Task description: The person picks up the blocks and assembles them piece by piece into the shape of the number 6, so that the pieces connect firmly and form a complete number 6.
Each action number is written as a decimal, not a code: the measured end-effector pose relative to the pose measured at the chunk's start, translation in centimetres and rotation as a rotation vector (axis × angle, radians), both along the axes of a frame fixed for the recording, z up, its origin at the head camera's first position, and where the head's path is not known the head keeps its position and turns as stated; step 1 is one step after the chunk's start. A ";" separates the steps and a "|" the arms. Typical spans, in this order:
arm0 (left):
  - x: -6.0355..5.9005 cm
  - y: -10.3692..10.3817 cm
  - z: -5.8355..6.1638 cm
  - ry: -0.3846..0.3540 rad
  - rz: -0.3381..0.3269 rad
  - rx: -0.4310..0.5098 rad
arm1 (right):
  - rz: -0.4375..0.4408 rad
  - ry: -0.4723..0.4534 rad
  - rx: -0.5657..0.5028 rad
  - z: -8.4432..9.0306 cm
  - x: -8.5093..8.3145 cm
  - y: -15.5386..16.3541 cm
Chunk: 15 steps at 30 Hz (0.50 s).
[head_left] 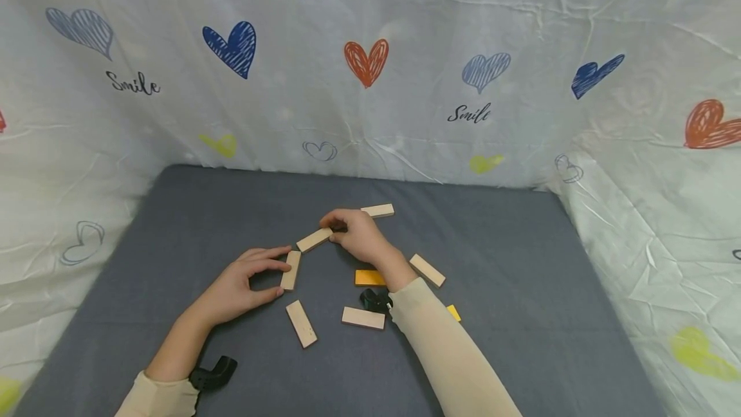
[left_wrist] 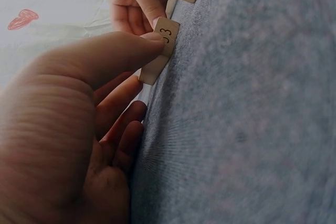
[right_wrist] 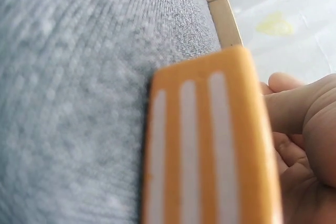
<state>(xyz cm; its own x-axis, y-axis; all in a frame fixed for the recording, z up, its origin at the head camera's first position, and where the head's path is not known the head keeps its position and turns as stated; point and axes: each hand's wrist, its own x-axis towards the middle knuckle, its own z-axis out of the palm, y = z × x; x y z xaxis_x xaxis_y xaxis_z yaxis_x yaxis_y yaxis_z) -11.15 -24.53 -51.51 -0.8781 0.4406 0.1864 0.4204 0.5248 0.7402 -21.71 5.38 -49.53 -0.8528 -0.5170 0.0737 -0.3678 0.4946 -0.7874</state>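
fingers of the left hand [head_left: 240, 285] pinch a wooden block [head_left: 291, 270] at frame centre, while the right hand [head_left: 359, 233] grips an angled block [head_left: 314, 239] just above, steadying both end to end on the grey mat [head_left: 509, 275]

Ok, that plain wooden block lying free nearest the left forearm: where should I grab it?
Probably pinch the free wooden block across its two long edges at mid-length, coming straight down from above. It lies flat on the grey mat, so only the narrow width suits a pinch, and nothing crowds its sides.
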 end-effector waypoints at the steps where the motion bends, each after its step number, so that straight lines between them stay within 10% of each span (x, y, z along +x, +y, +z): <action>1: 0.0 0.0 0.0 -0.002 -0.001 -0.001 | 0.001 -0.001 -0.001 0.0 0.0 0.0; 15: 0.1 0.0 0.0 -0.011 -0.007 0.001 | -0.001 -0.008 0.004 0.1 0.0 -0.2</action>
<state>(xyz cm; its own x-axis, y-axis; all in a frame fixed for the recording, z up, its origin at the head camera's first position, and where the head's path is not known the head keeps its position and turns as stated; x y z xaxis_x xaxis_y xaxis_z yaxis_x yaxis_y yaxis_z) -11.10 -24.50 -51.47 -0.8771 0.4463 0.1776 0.4161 0.5213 0.7451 -21.74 5.22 -49.47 -0.8537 -0.5167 0.0646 -0.3610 0.4978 -0.7886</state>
